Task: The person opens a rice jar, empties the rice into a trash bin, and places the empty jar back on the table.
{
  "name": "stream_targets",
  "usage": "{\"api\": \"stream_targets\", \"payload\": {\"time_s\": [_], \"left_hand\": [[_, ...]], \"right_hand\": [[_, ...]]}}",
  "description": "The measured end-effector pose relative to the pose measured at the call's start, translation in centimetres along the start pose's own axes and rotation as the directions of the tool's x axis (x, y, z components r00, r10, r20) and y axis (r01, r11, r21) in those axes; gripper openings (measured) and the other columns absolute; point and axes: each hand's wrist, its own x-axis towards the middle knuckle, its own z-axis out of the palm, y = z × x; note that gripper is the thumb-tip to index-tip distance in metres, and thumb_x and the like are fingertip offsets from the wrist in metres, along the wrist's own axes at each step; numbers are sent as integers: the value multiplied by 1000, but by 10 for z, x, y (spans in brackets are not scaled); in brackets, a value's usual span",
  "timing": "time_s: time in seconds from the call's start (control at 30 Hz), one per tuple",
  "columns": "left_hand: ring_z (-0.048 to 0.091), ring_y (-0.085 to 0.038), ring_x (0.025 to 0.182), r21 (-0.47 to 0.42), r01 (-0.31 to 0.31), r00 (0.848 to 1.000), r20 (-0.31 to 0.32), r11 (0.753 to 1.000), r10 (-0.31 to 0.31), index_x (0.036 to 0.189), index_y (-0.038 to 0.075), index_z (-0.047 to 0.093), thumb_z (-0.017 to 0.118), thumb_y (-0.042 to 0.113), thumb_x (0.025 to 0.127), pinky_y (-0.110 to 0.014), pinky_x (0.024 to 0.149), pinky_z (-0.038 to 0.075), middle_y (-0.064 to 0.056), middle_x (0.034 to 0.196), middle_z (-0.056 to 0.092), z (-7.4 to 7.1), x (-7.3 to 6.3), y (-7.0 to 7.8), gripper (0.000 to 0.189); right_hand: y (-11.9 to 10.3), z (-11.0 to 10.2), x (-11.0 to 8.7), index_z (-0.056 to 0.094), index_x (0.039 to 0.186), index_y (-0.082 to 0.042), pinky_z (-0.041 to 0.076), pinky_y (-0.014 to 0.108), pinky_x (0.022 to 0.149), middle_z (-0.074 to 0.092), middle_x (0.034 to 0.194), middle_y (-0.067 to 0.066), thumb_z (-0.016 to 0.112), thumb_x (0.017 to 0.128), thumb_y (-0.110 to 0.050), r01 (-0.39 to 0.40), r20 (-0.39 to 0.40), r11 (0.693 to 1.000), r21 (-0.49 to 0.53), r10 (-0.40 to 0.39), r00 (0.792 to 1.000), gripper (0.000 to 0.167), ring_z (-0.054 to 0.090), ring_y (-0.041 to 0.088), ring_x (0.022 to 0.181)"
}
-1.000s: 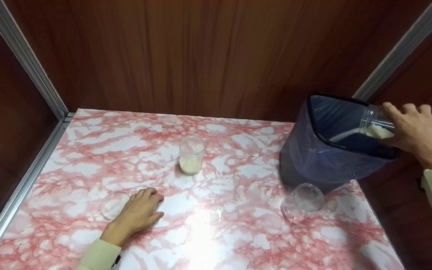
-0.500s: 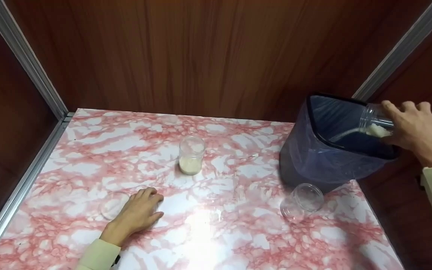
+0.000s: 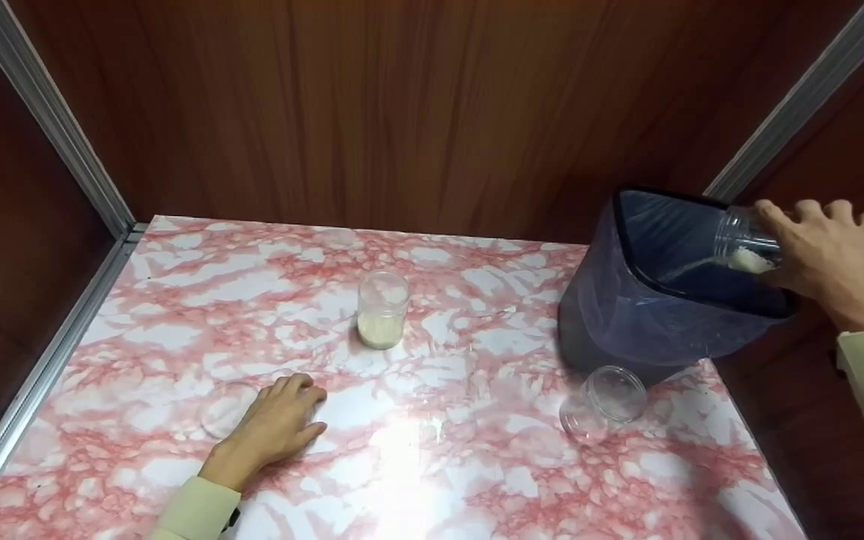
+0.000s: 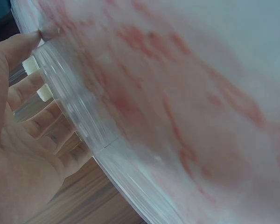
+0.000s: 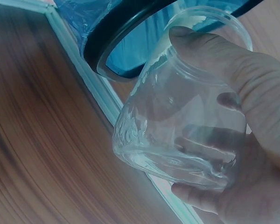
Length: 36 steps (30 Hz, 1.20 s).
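My right hand grips a clear jar, its thumb and fingers wrapped round the wall. The jar is tipped with its mouth over the bin, which has a dark rim and a bluish liner. Pale granules lie inside near the mouth, and a thin stream falls from it into the bin. My left hand rests low at the table's left, fingers loosely bent. Just left of it lies a clear round lid. In the left wrist view, a clear plastic edge passes by the fingers.
Another clear jar, part filled with pale granules, stands upright at mid-table. A clear round container sits before the bin. The marbled red-and-white table is enclosed by brown panels at the back and sides.
The pale granules in the tipped jar have dwindled and the stream has thinned. My right hand has shifted slightly left with the jar. The left hand stays in place.
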Motion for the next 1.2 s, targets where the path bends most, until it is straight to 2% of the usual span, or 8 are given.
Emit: {"api": "stream_targets", "payload": {"time_s": [0.2, 0.43, 0.6, 0.7, 0.83, 1.0, 1.2], "left_hand": [[51, -35, 119, 4, 5, 1000, -4, 1000, -5, 121, 13, 62, 72, 35, 88, -56, 99, 43, -13, 129, 54, 1, -1, -1, 41], [52, -35, 116, 6, -5, 1000, -18, 1000, 5, 119, 13, 63, 73, 34, 87, -55, 96, 44, -13, 127, 55, 2, -1, -1, 40], [51, -35, 119, 6, 2, 1000, 1, 1000, -2, 121, 14, 62, 72, 35, 87, -55, 98, 43, -13, 128, 53, 1, 0, -1, 41], [50, -34, 121, 9, 16, 1000, 21, 1000, -16, 122, 14, 61, 72, 36, 88, -55, 99, 43, -12, 130, 53, 1, 0, -1, 42], [50, -33, 120, 15, 20, 1000, 22, 1000, -21, 122, 15, 61, 72, 37, 88, -55, 98, 43, -12, 129, 53, 0, 0, -1, 42], [51, -34, 119, 17, 20, 1000, 18, 1000, -21, 121, 15, 61, 71, 37, 88, -55, 99, 43, -11, 129, 53, 1, 1, -1, 42], [51, -35, 119, 14, 20, 1000, 1, 1000, -20, 120, 15, 62, 72, 37, 87, -56, 100, 41, -12, 128, 54, 2, 1, -2, 41]], "right_hand": [[-5, -1, 1, 33, 141, -13, 35, 72, 75, 47, 118, 35, 84, 67, -32, 30, -35, 999, -24, -31, 999, 92, 39, 60, 103], [-8, 0, 5, 34, 138, -12, 35, 73, 73, 46, 116, 35, 83, 66, -30, 50, -40, 997, -54, -52, 998, 89, 39, 61, 102], [-13, 1, 6, 38, 133, -12, 34, 73, 72, 47, 112, 34, 80, 65, -22, 73, -76, 994, -76, -79, 994, 80, 38, 60, 101], [-17, 2, 7, 39, 132, -12, 35, 72, 72, 47, 112, 33, 77, 69, -18, 95, -93, 989, -110, -105, 990, 73, 39, 59, 100], [-23, 3, 8, 43, 132, -14, 37, 70, 72, 49, 114, 30, 70, 79, -13, 119, -124, 983, -137, -136, 983, 59, 41, 55, 101], [-30, 6, 8, 48, 129, -14, 39, 68, 70, 50, 113, 27, 65, 83, -7, 164, -210, 972, -168, -197, 958, 50, 42, 52, 100], [-36, 10, 9, 52, 127, -15, 40, 66, 70, 49, 111, 26, 66, 76, 3, 244, -329, 941, -236, -314, 891, 56, 43, 50, 100]]}}
